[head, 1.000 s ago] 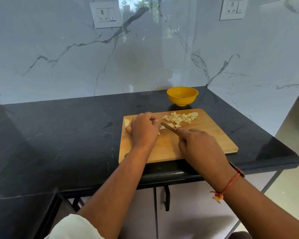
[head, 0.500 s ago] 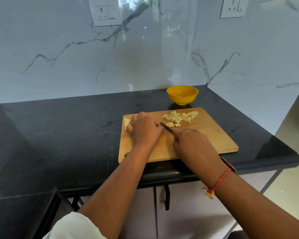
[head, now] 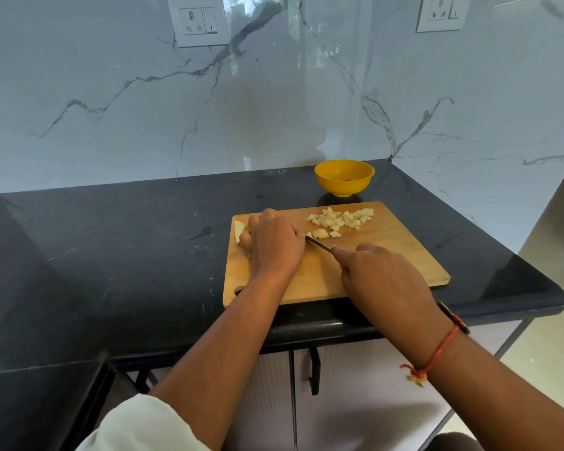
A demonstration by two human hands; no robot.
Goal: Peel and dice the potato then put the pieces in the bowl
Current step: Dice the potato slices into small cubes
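A wooden cutting board (head: pixel 388 265) lies on the black counter. My left hand (head: pixel 274 244) curls over a piece of peeled potato at the board's left; most of that piece is hidden, and a pale slice (head: pixel 238 230) shows beside the hand. My right hand (head: pixel 378 271) grips a knife (head: pixel 318 244) whose blade points at my left fingers. A heap of diced potato (head: pixel 339 219) lies at the board's far side. Behind the board stands a yellow bowl (head: pixel 344 177).
The black counter (head: pixel 111 255) runs left and wraps round at the near left. A marble wall with two sockets (head: pixel 197 21) stands behind. The counter's right corner (head: pixel 541 294) drops to the floor. Cabinet doors with a dark handle (head: pixel 314 372) sit below.
My right hand and the knife have shifted left, bringing the blade up against my left fingers. My left hand has stayed on the potato piece.
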